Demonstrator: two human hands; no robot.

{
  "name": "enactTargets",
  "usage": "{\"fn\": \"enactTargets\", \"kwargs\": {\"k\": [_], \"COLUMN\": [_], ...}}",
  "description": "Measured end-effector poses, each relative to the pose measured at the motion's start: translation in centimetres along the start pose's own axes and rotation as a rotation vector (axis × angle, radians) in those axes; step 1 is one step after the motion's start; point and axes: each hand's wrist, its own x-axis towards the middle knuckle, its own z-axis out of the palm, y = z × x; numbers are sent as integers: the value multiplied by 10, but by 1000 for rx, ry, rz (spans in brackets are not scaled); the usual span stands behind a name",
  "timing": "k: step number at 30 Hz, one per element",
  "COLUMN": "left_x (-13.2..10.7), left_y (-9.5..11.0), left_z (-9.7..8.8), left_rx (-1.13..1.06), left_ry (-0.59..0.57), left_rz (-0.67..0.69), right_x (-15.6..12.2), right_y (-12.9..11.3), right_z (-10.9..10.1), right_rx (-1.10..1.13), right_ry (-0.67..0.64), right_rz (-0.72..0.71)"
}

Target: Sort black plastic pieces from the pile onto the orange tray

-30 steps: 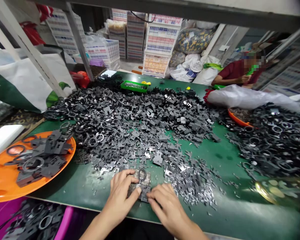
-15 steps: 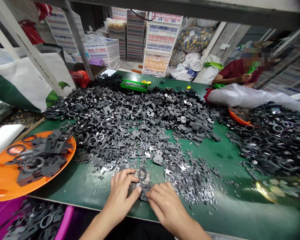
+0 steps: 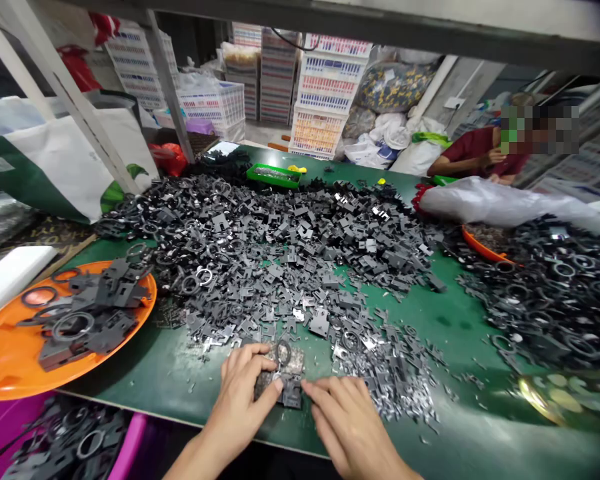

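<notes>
- Left hand (image 3: 240,400) curled narrow, holding a dark stamped part (image 3: 291,395), a ring (image 3: 283,353) just beyond it at 12 o'clock
- Right hand (image 3: 345,420) open and flat, fingertips just beside that part at its 3 o'clock
- Large heap (image 3: 280,267) of stamped parts and rings covers the green surface (image 3: 460,340) from 12 o'clock
- Smaller lots lie apart: orange tray (image 3: 10,360) at 9 o'clock, pink bin (image 3: 133,440) at 8 o'clock, second heap (image 3: 545,293) at 3 o'clock
</notes>
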Motion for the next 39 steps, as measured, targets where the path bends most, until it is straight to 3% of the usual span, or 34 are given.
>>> {"fn": "enactTargets", "kwargs": {"k": [4,8,15,19,22,26,28,31,33,35,39], "left_x": [2,1,3,6,8,17,27,45,50,46,13], "left_y": [-6,-8,-13,-18,-24,-23,-16,1,12,21,26], "left_z": [-2,2,6,-3,-14,-27,-34,-43,-44,-38,-13], "left_rx": [11,-36,-198,-240,-270,-480,-687,-916,-973,-1003,-995], "left_ry": [72,152,251,307,318,314,247,81,33,54,126], "left_rz": [-70,-70,-45,-39,-69,-259,-318,-267,-231,-233,-250], "right_x": [24,71,180,205,198,168,151,127,113,98,69], "right_y": [6,28,62,65,67,57,43,22,14,10,8], "right_z": [-11,-13,18,31,26,5,-4,-10,-9,-6,-4], "right_rx": [102,55,-127,-160,-138,-96,-33,146,264,373,544], "right_ry": [27,-21,14,4,-10,6,1,-32,18,59,-77], "right_rz": [22,85,132,78,19,-40,-141,-318,-252,-84,125]}}
